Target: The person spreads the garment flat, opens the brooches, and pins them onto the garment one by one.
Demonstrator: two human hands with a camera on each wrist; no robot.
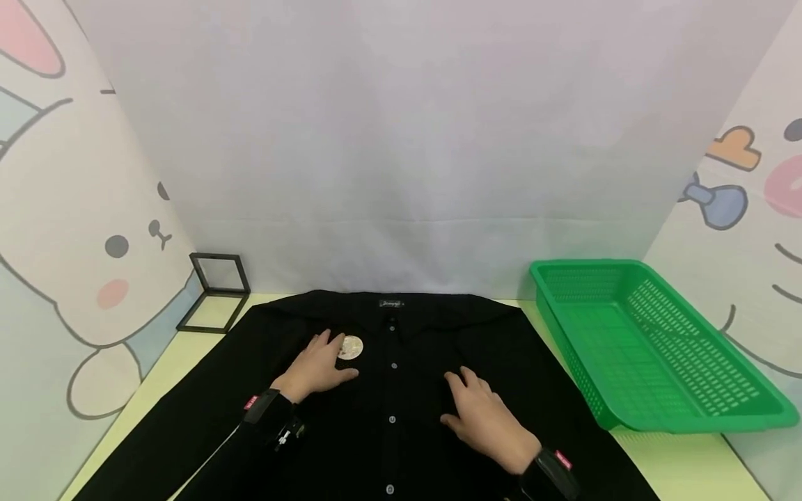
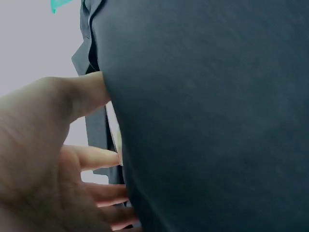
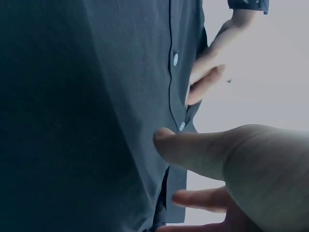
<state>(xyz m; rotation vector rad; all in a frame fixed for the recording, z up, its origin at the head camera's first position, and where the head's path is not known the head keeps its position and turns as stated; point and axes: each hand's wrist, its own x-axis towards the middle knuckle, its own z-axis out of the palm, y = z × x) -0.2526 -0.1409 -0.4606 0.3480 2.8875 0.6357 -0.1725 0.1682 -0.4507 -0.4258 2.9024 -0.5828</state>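
Observation:
A black button-up shirt [image 1: 421,390] lies spread out on the table, collar toward the back wall and a row of pale buttons down its middle. On its left chest side sits a round whitish-gold disc [image 1: 353,347]; I cannot tell whether it is a badge or a patch. My left hand [image 1: 316,369] is on the shirt beside this disc, its index finger at the disc's left edge and its thumb spread. My right hand [image 1: 485,421], fingers apart, is over the shirt right of the buttons and holds nothing. In the left wrist view, dark cloth [image 2: 207,111] hides the fingertips.
A green plastic basket [image 1: 567,341] stands on the right, close to the shirt's edge. At the back left is a black folding frame [image 1: 228,291]. White cloth [image 1: 401,153] hangs behind the pale yellow table [image 1: 677,459], and cartoon-printed panels flank both sides.

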